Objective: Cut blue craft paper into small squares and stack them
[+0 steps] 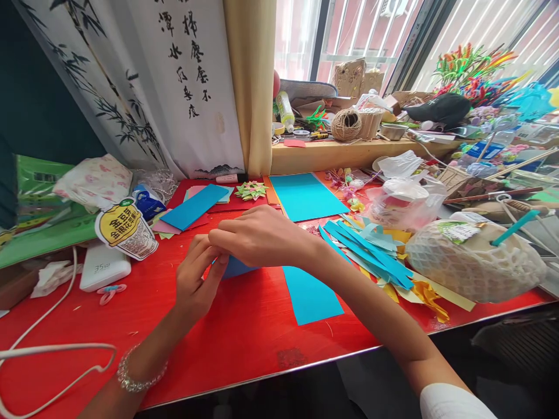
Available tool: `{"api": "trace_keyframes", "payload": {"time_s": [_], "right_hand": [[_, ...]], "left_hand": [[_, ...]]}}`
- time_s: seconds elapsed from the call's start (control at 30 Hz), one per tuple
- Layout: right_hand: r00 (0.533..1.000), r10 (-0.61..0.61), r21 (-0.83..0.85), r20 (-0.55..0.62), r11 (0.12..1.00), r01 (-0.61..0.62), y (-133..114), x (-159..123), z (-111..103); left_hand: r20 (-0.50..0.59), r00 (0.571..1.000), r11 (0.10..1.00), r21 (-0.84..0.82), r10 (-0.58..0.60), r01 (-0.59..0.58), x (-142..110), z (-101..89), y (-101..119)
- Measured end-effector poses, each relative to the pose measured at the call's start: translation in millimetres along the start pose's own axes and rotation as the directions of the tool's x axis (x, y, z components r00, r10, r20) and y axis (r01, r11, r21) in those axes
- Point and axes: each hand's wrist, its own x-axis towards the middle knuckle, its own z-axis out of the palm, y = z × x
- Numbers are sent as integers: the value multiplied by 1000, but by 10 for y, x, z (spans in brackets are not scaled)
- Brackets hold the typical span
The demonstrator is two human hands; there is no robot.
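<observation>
Both hands meet over a piece of blue paper (238, 268) above the red table, and most of that paper is hidden behind them. My left hand (198, 273), with a clear bead bracelet at the wrist, pinches the paper's left end between thumb and fingers. Across the top lies my right hand (262, 235), its fingers bent down at the same left end of the paper. To the right, a flat blue paper strip (312, 294) rests on the table under my right forearm. Farther back is a larger blue sheet (305, 196).
Cut blue strips (371, 250) and coloured scraps lie right of centre. A netted coconut (476, 259) with a straw stands at the right. Behind are folded blue paper (194, 206) and a folded paper star (251, 190). A white power bank (105, 265) and cable lie left.
</observation>
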Motion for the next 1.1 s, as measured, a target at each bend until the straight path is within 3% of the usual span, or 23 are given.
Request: {"api": "trace_keyframes", "payload": {"time_s": [0.37,1.1], "right_hand": [[994,100,-38,-50,994,-102,145,-74,-34],[956,272,-48,-111,959,-278,366,-174,-121]], "left_hand": [[17,996,996,-25,87,-87,61,15,34],[103,995,994,-103,-11,21,61,0,46]]}}
